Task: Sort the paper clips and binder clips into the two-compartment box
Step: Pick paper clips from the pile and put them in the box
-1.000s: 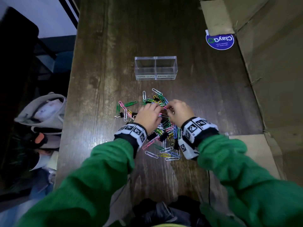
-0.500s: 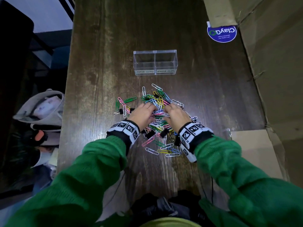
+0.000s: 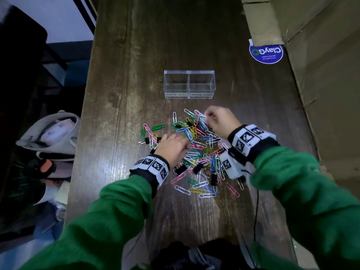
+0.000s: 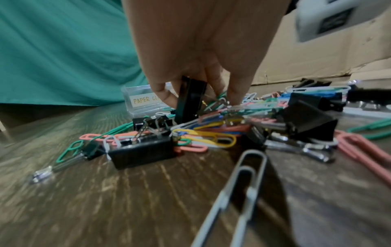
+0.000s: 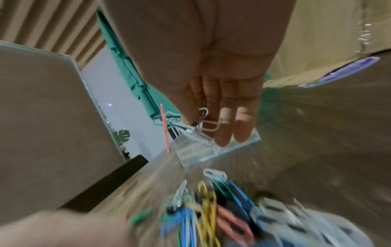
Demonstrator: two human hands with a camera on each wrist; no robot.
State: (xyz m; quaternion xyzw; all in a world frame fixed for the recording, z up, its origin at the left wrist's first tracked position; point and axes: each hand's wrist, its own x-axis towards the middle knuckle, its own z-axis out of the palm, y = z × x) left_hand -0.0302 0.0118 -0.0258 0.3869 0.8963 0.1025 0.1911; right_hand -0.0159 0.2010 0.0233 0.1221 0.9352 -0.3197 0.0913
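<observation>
A heap of coloured paper clips [image 3: 196,151] mixed with black binder clips [image 3: 181,169] lies on the dark wooden table [image 3: 120,94]. Behind it stands the clear two-compartment box [image 3: 189,84], labelled for paper clips at left and binder clips at right; both halves look empty. My left hand [image 3: 173,148] is down in the heap's left side, its fingertips pinching a black binder clip [image 4: 190,98]. My right hand [image 3: 218,119] is raised over the heap's far right edge, pinching several paper clips [image 5: 182,123] that dangle, pink, green and white.
A cardboard box [image 3: 321,75] lines the table's right side, with a round blue sticker [image 3: 266,53] near its corner. A grey bag [image 3: 50,133] and a dark chair stand left of the table. A thin cable [image 3: 256,211] hangs from my right wrist.
My right hand has lifted away from the heap's middle toward the box, carrying paper clips. My left hand stays low in the heap, shifted slightly left.
</observation>
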